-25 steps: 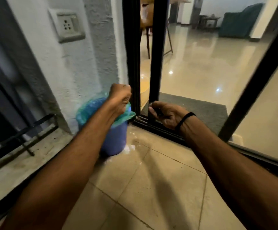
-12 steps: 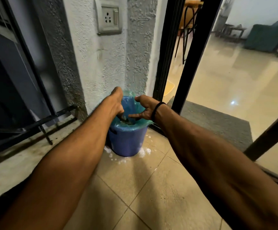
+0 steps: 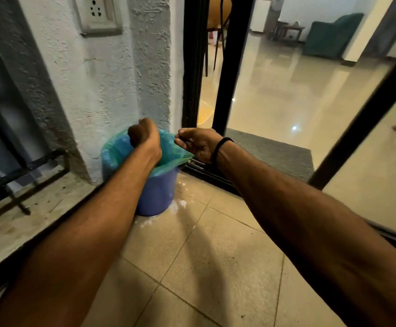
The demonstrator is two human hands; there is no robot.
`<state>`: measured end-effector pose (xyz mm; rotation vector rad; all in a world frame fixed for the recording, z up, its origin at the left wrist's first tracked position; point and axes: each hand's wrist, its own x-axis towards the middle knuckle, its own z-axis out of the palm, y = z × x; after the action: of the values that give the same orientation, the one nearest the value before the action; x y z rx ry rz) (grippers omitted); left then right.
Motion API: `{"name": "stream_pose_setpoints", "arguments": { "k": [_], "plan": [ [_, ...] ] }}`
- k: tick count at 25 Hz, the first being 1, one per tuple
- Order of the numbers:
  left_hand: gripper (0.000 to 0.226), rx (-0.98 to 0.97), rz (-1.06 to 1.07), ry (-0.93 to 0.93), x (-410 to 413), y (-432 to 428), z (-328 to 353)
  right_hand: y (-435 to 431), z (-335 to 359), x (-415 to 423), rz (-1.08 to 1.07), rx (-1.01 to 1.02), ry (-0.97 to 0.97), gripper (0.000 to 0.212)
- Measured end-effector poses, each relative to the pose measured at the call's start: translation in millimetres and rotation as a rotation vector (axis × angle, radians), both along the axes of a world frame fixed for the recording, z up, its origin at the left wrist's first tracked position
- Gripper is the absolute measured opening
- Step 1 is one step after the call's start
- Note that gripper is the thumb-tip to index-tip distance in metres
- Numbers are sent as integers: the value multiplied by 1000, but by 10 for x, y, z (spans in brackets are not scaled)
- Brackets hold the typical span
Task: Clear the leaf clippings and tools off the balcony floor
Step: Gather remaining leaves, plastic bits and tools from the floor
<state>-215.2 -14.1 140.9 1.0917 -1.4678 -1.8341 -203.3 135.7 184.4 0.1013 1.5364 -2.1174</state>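
A blue bucket (image 3: pixel 156 194) lined with a green bin liner (image 3: pixel 168 161) stands on the balcony floor against the white wall corner. My left hand (image 3: pixel 145 138) is curled in a fist over the bucket's mouth, gripping the liner's far edge. My right hand (image 3: pixel 197 143), with a black band on the wrist, pinches the liner's right edge and holds it stretched out past the rim. What lies inside the bucket is hidden behind my left hand. No clippings or tools show on the tiles.
White powdery spill (image 3: pixel 180 204) lies on the beige tiles beside the bucket. A black sliding door frame (image 3: pixel 230 67) and its floor track (image 3: pixel 206 173) are just right of it, with a grey mat (image 3: pixel 274 152) indoors. A low ledge with a black railing (image 3: pixel 27 171) runs along the left.
Both hands have come up out of the bucket and moved apart, and now pull the liner's edges outward. One second ago my right hand was down by the door track.
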Motion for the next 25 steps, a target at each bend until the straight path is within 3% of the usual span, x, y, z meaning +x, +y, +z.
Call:
{"name": "stream_pose_setpoints", "arguments": {
  "k": [5,8,14,20,22,25],
  "plan": [
    [60,-167,-104,40,-477,952,22,1152,277,19,-122,69,21,9],
    [64,-196,-351,66,-310,2133,288,2231,441,81,-292,148,30,2],
    [36,-511,-921,95,746,4530,837,4695,651,720,-607,279,62,5],
    [40,-854,-1223,93,1260,6735,760,6734,256,1472,-968,309,70,42],
    [40,-876,-1317,53,1447,7479,678,7317,48,1738,-1058,312,56,36],
    [44,-903,-1372,42,1673,8341,515,8025,-239,2173,-1121,348,21,10]
  ]
}}
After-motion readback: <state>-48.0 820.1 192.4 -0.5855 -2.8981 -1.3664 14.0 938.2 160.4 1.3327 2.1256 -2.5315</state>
